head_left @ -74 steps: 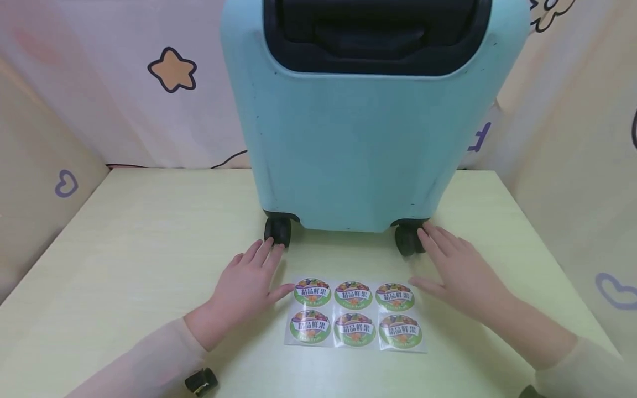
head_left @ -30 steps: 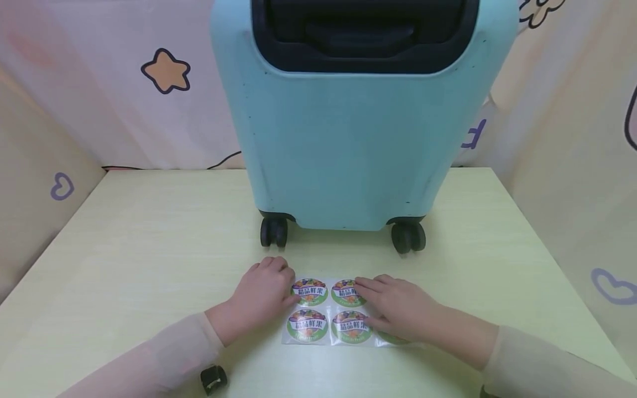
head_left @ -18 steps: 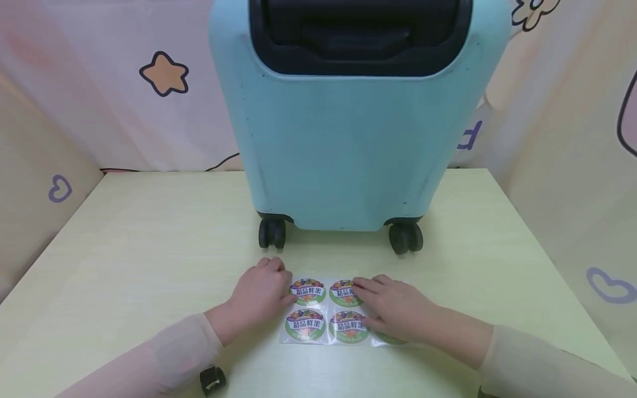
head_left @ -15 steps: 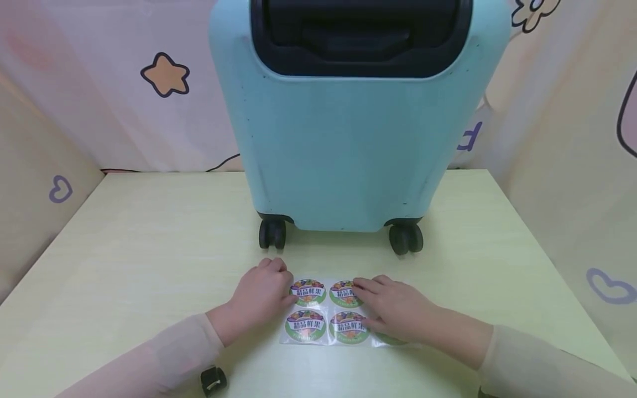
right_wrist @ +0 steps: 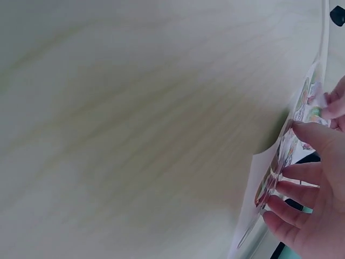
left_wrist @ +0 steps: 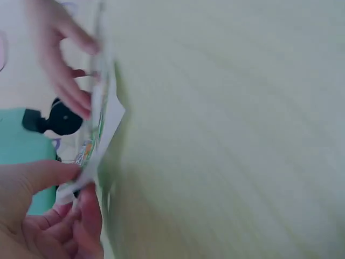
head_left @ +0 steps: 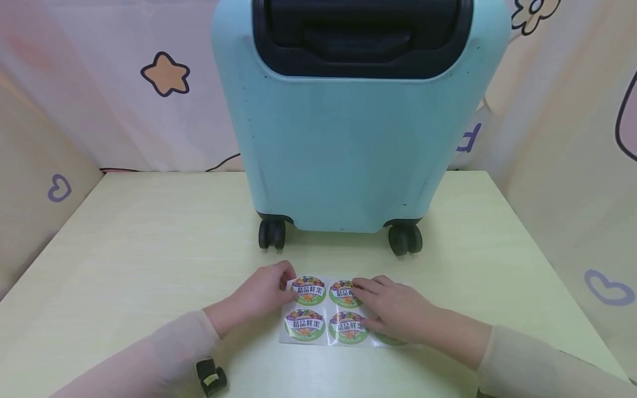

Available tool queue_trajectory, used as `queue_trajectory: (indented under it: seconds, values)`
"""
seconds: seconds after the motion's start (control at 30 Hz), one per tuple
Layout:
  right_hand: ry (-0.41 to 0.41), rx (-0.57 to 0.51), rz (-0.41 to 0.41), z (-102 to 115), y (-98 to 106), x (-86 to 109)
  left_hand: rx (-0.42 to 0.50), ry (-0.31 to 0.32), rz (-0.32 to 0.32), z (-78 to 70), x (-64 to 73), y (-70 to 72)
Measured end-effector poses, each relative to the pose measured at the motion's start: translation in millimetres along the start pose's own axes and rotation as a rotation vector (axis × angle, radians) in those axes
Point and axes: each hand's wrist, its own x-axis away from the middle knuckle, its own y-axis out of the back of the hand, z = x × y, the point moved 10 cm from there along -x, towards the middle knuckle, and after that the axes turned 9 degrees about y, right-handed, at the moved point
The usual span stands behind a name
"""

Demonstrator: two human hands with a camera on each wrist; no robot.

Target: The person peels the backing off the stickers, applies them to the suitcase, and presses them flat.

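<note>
A sheet of oval fruit stickers (head_left: 304, 326) lies on the table in front of a light blue suitcase (head_left: 343, 149). My left hand (head_left: 261, 290) pinches the sheet's left edge between thumb and fingers; in the left wrist view that side of the sheet (left_wrist: 110, 118) bends up off the table. Across the right part of the sheet rests my right hand (head_left: 398, 309), covering some of the stickers. The right wrist view shows its fairly straight, spread fingers (right_wrist: 302, 172) touching the sheet's face.
Behind the sheet, the suitcase stands on black wheels (head_left: 271, 233) at the table's middle. The pale table (head_left: 149, 249) is bordered by patterned cloth (head_left: 119, 110) at the back and sides. A black wrist device (head_left: 211, 377) sits under the left sleeve.
Both hands have come from near the suitcase wheels down to the sticker sheet. Lately my left hand has turned and taken hold of the left edge, raising it slightly; my right hand stays put.
</note>
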Motion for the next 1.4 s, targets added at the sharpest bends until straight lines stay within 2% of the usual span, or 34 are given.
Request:
queue_trajectory:
  seconds: [0.07, 0.2, 0.33, 0.4, 0.5, 0.6, 0.83, 1.03, 1.17, 1.4]
  values:
    - [0.0, 0.001, -0.001, 0, 0, 0.1, 0.192, 0.064, 0.094, 7.9, -2.7, -4.5]
    - [0.004, 0.011, -0.01, 0, 2, 0.2, 0.482, 0.174, 0.236, 21.3, -0.8, -11.7]
    - [0.013, 0.015, -0.013, 0, 3, 0.2, 0.631, 0.228, 0.369, 25.1, 9.3, -22.0]
    - [0.012, 0.013, -0.008, -1, 2, -0.2, 0.668, 0.238, 0.41, 24.2, 13.7, -26.1]
    - [-0.007, -0.014, -0.01, -2, 3, -2.8, 0.705, 0.252, 0.403, 24.9, 15.9, -27.6]
    - [-0.036, -0.083, -0.064, -3, 8, -5.7, 0.736, 0.253, 0.371, 24.2, 14.9, -26.3]
    - [-0.112, -0.4, -0.298, -3, 29, -10.9, 0.808, 0.242, 0.345, 17.9, 15.9, -24.3]
    - [-0.131, -0.628, -0.464, -2, 40, -16.6, 0.843, 0.231, 0.351, 11.0, 18.4, -24.0]
    - [-0.171, -0.698, -0.512, -2, 43, -21.6, 0.867, 0.227, 0.352, 6.9, 20.5, -23.4]
    - [-0.19, -0.74, -0.57, 0, 42, -28.5, 0.883, 0.218, 0.337, 1.7, 20.3, -22.7]
